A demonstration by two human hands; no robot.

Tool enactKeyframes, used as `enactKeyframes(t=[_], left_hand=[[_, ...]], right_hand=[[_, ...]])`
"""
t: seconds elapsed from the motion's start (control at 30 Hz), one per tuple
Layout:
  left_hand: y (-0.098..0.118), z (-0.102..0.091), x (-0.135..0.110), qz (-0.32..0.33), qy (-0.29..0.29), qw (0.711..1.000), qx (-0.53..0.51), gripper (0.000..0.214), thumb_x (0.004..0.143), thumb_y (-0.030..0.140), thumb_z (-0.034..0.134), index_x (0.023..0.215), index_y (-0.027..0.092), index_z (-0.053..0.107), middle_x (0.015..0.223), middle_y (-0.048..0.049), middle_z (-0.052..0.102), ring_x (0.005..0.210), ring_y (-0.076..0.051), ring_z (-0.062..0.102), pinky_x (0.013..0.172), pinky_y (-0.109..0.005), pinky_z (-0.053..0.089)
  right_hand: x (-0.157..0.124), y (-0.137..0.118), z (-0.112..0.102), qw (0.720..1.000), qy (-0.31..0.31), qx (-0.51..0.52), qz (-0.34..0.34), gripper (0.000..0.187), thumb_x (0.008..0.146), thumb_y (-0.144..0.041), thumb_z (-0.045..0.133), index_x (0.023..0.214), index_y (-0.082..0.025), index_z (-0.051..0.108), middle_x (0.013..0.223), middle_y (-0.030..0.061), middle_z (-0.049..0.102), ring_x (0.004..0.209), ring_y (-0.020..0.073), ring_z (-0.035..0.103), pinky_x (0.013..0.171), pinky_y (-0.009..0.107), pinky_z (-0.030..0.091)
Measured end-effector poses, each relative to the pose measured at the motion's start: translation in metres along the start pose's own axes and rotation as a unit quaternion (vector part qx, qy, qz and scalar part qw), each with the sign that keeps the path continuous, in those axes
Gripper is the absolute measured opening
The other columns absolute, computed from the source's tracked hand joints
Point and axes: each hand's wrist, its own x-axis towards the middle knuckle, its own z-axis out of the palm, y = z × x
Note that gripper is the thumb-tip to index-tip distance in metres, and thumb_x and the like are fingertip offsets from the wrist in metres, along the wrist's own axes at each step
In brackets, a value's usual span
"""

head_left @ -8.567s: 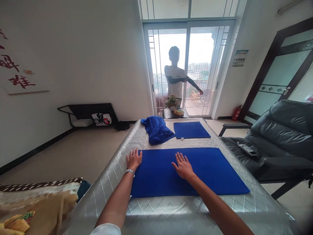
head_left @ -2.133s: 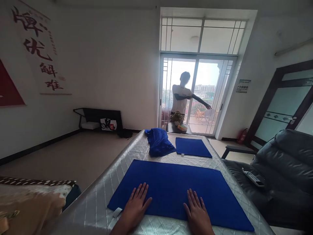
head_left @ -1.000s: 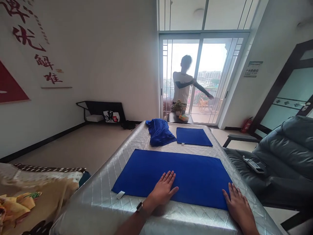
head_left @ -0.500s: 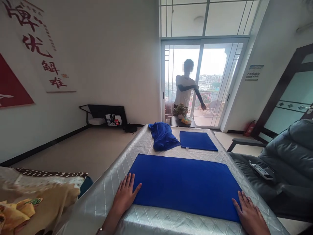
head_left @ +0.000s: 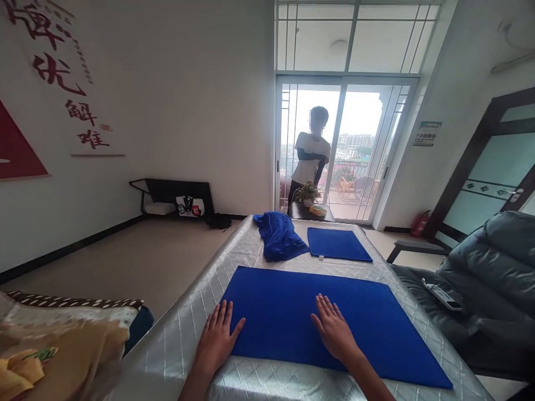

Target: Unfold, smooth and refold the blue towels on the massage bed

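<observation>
A large blue cloth (head_left: 288, 312) lies flat and smooth across the near part of the table. At its left edge my left hand (head_left: 217, 340) rests palm down, fingers spread, partly on the cloth and partly on the silver quilted cover. My right hand (head_left: 333, 328) lies flat near the middle of the same cloth, with its fingers stretched forward. Nothing is held in either hand. Beyond it are a crumpled blue cloth (head_left: 279, 236) and a smaller flat blue cloth (head_left: 339, 244) with a white tag on its near edge.
The quilted table cover (head_left: 188, 328) hangs over the edges. A grey recliner (head_left: 480, 278) with a remote stands at right, and a cushion-covered seat (head_left: 79, 340) at near left. A person (head_left: 311, 150) stands by the glass doors, behind a small table with a potted plant (head_left: 308, 192).
My right hand has moved left from the cloth's right edge to near its middle. My left hand stays by the left edge. The person at the doors has turned and drawn an arm in.
</observation>
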Motion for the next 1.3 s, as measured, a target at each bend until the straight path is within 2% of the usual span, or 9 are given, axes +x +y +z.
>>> enactKeyframes(t=[0.1,0.2,0.57,0.67,0.8,0.9,1.03,1.17,1.3], left_hand=[[-0.001,0.002,0.001,0.002,0.002,1.000,0.006,0.093,0.096,0.075,0.020,0.159,0.007,0.028,0.166,-0.0150,0.019,0.154,-0.032,0.019,0.125,-0.050,0.021],[-0.003,0.004,0.001,0.008,0.013,1.000,0.009,0.090,0.096,0.074,0.023,0.159,0.009,0.030,0.166,-0.0150,0.022,0.153,-0.032,0.023,0.124,-0.051,0.023],[-0.008,0.011,0.005,0.004,-0.004,1.000,0.007,0.090,0.096,0.071,0.026,0.159,0.007,0.030,0.166,-0.0149,0.019,0.154,-0.031,0.022,0.124,-0.050,0.023],[-0.015,0.007,0.012,0.008,-0.033,0.999,0.008,0.086,0.096,0.068,0.026,0.158,0.009,0.033,0.165,-0.0147,0.024,0.154,-0.031,0.022,0.123,-0.050,0.025],[-0.009,-0.009,0.029,-0.059,-0.095,0.993,0.025,0.090,0.096,0.068,0.021,0.156,0.001,0.033,0.164,-0.0194,0.026,0.153,-0.032,0.023,0.123,-0.051,0.023],[0.024,-0.025,0.038,-0.051,-0.105,0.992,0.043,0.096,0.097,0.069,0.020,0.154,-0.007,0.029,0.163,-0.0246,0.024,0.154,-0.033,0.021,0.125,-0.048,0.018],[0.109,-0.033,0.042,0.112,-0.106,0.988,0.003,0.091,0.100,0.068,0.010,0.158,-0.001,0.025,0.166,-0.0187,0.021,0.155,-0.027,0.018,0.126,-0.043,0.016],[0.193,-0.019,0.050,0.261,-0.113,0.957,-0.056,0.088,0.101,0.067,0.005,0.160,0.005,0.025,0.167,-0.0143,0.019,0.156,-0.023,0.015,0.127,-0.040,0.015],[0.223,0.002,0.063,0.287,-0.102,0.949,-0.075,0.089,0.100,0.068,0.006,0.160,0.005,0.023,0.168,-0.0139,0.017,0.156,-0.023,0.011,0.128,-0.041,0.011]], right_hand=[[0.013,-0.014,0.009,0.999,-0.035,0.005,0.009,0.074,0.102,-0.058,0.016,0.161,-0.013,0.024,0.167,0.0066,0.019,0.156,0.0210,0.011,0.127,0.045,0.009],[0.011,0.006,0.016,0.999,-0.040,-0.015,0.031,0.074,0.102,-0.057,0.015,0.161,-0.013,0.021,0.168,0.0058,0.016,0.156,0.0200,0.009,0.127,0.045,0.007],[-0.049,0.232,0.013,0.968,0.053,-0.132,0.208,0.073,0.095,-0.050,0.022,0.154,-0.014,0.044,0.164,0.0101,0.032,0.153,0.0249,0.025,0.124,0.048,0.020],[-0.056,0.255,0.011,0.965,0.072,-0.118,0.222,0.077,0.093,-0.051,0.022,0.155,-0.010,0.040,0.165,0.0117,0.031,0.153,0.0248,0.025,0.124,0.048,0.021],[-0.054,0.250,0.013,0.965,0.086,-0.093,0.230,0.079,0.091,-0.052,0.023,0.156,-0.010,0.037,0.165,0.0120,0.031,0.153,0.0249,0.026,0.124,0.048,0.019],[-0.053,0.244,0.011,0.964,0.082,-0.090,0.235,0.080,0.091,-0.051,0.022,0.157,-0.007,0.034,0.165,0.0125,0.030,0.153,0.0253,0.025,0.124,0.048,0.019],[-0.053,0.243,0.009,0.962,0.070,-0.105,0.241,0.081,0.091,-0.048,0.019,0.158,-0.004,0.032,0.166,0.0114,0.026,0.154,0.0251,0.022,0.125,0.046,0.017],[-0.053,0.247,0.010,0.962,0.067,-0.105,0.241,0.082,0.091,-0.050,0.020,0.159,-0.006,0.030,0.167,0.0106,0.026,0.154,0.0252,0.022,0.125,0.046,0.017],[-0.052,0.252,0.017,0.964,0.085,-0.101,0.232,0.081,0.090,-0.051,0.020,0.158,-0.008,0.032,0.166,0.0114,0.029,0.153,0.0250,0.024,0.125,0.046,0.017]])
